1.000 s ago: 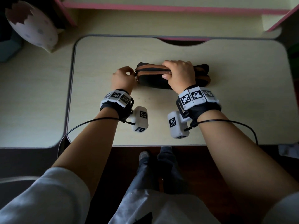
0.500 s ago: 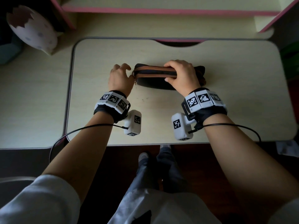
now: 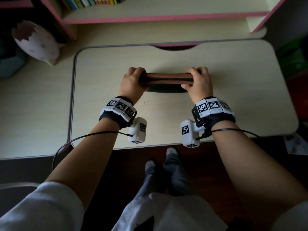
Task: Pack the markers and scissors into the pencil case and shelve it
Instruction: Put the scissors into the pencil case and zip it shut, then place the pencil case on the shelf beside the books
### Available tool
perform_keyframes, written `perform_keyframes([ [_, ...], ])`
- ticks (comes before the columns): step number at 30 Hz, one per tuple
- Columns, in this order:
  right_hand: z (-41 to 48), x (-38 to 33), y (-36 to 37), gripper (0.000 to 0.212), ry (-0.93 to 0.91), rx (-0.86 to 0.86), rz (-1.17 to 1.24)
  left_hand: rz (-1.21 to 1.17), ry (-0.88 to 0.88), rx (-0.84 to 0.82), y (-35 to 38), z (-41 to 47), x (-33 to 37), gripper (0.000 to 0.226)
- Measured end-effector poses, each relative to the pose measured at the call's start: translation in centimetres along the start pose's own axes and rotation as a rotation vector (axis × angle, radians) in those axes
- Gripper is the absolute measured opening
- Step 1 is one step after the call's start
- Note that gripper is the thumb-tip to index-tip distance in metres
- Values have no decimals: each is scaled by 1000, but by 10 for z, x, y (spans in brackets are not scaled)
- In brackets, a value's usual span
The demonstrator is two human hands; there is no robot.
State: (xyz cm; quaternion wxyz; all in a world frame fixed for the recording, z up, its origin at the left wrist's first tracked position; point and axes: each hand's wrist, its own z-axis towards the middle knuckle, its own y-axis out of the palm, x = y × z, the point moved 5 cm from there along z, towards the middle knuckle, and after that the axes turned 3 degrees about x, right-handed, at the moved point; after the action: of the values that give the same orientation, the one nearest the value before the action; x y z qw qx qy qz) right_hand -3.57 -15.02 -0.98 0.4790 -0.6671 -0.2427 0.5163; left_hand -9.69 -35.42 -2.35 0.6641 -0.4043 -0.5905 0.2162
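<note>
A black pencil case [image 3: 166, 79] with brown stripes along its closed top hangs just above the middle of the desk panel [image 3: 241, 90], casting a shadow under it. My left hand [image 3: 132, 84] grips its left end and my right hand [image 3: 197, 84] grips its right end. No markers or scissors are visible outside the case. A pink-edged shelf [image 3: 158, 13] runs along the back above the desk.
Several books [image 3: 90, 1] stand at the left of the shelf. A white eggshell-shaped holder [image 3: 35, 41] sits at the back left on the side surface. Green items [image 3: 293, 57] lie past the right edge. My legs and shoes are below the front edge.
My left hand moved from beside the case onto its left end. My right hand slid from the middle to the right end. The case is lifted off the desk between both hands.
</note>
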Motion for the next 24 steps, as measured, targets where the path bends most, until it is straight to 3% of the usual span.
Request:
perform_keyframes([
  [8, -16, -3, -1, 32, 46, 17, 37, 1, -22, 48, -9, -13, -1, 32],
  [24, 36, -73, -59, 32, -77, 145, 66, -14, 29, 274, -103, 16, 33, 36],
])
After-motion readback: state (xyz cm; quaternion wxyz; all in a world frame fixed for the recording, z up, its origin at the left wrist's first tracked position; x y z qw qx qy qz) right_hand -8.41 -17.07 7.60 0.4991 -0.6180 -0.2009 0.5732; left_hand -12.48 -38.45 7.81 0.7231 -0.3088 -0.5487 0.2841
